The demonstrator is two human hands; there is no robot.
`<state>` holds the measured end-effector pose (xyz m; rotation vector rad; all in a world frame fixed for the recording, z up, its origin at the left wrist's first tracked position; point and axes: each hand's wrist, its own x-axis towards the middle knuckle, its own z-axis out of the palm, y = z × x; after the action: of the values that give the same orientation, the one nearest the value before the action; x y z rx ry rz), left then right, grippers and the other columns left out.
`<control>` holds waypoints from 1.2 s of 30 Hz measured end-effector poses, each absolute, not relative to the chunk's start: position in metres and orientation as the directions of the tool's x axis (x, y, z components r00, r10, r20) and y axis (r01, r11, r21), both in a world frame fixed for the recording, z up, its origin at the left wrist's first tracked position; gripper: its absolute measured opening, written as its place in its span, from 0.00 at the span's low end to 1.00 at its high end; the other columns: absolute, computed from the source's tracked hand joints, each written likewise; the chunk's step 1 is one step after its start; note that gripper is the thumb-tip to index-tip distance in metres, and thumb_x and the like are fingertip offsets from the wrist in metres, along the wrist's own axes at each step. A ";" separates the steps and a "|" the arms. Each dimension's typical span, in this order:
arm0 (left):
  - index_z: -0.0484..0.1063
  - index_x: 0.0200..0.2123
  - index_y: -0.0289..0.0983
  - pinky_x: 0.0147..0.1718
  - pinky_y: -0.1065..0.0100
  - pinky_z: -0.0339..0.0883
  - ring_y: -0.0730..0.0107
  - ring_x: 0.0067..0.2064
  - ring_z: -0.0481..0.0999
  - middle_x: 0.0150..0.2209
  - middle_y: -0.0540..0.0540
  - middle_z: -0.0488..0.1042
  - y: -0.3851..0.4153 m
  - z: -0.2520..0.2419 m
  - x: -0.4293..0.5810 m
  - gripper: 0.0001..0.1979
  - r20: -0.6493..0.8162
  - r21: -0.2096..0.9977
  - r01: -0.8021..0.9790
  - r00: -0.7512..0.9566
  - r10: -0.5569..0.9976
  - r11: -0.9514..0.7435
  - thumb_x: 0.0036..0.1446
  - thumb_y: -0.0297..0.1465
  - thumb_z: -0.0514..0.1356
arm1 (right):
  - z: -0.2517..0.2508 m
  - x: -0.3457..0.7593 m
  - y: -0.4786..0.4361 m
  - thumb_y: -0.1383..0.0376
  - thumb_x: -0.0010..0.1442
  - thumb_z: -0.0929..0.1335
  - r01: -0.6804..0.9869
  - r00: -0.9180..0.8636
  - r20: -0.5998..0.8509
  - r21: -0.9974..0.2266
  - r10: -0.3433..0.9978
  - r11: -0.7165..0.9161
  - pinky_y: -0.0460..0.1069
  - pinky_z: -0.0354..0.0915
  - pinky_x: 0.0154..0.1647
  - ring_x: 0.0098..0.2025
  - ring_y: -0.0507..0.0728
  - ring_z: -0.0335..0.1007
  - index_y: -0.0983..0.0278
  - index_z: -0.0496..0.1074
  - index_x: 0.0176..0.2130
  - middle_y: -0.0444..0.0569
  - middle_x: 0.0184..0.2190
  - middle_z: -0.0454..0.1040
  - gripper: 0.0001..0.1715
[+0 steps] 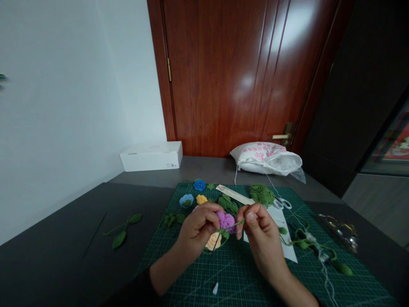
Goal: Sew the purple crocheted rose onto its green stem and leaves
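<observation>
You hold 1 flower (227, 220), purple and yarn-made, its plump, rounded petals partly covered at the left edge. At its right, 1 thin green strand (238, 223) reaches sideways, pinched near its end.

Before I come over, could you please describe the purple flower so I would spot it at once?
In front of the brown door lies a green cutting mat. Over its middle, the left hand pinches the purple flower. Its colour and that grip set it apart from the blue rose and yellow flower beyond it.
</observation>
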<state>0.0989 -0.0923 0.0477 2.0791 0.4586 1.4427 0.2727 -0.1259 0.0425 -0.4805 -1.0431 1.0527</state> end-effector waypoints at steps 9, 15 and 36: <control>0.76 0.36 0.38 0.43 0.62 0.68 0.61 0.44 0.73 0.41 0.43 0.71 -0.097 0.046 0.104 0.03 0.545 0.831 -0.095 0.342 0.766 -0.548 0.56 0.28 0.64 | 0.034 0.276 -0.119 0.58 0.63 0.71 -0.465 0.168 0.405 -0.771 0.899 0.435 0.46 0.65 0.28 0.25 0.49 0.70 0.62 0.69 0.32 0.42 0.30 0.73 0.12; 0.72 0.34 0.36 0.37 0.66 0.67 0.65 0.37 0.72 0.34 0.46 0.72 -0.098 0.046 0.110 0.02 0.432 0.899 -0.072 0.289 0.854 -0.431 0.55 0.27 0.62 | 0.029 0.278 -0.116 0.60 0.64 0.70 -0.380 0.211 0.421 -0.796 0.882 0.471 0.46 0.68 0.34 0.28 0.49 0.73 0.62 0.69 0.32 0.42 0.32 0.75 0.11; 0.70 0.32 0.38 0.40 0.63 0.69 0.62 0.42 0.73 0.37 0.45 0.68 -0.089 0.039 0.104 0.04 0.667 0.736 0.100 0.066 0.742 -0.670 0.55 0.23 0.60 | 0.032 0.283 -0.126 0.71 0.64 0.68 0.546 -0.066 0.750 -0.525 0.658 0.653 0.48 0.68 0.33 0.31 0.55 0.72 0.61 0.71 0.40 0.46 0.32 0.73 0.05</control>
<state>0.1038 -0.0888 0.0390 1.8410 0.8368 1.6481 0.2831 -0.1261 0.0323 -0.9807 -1.7278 0.1226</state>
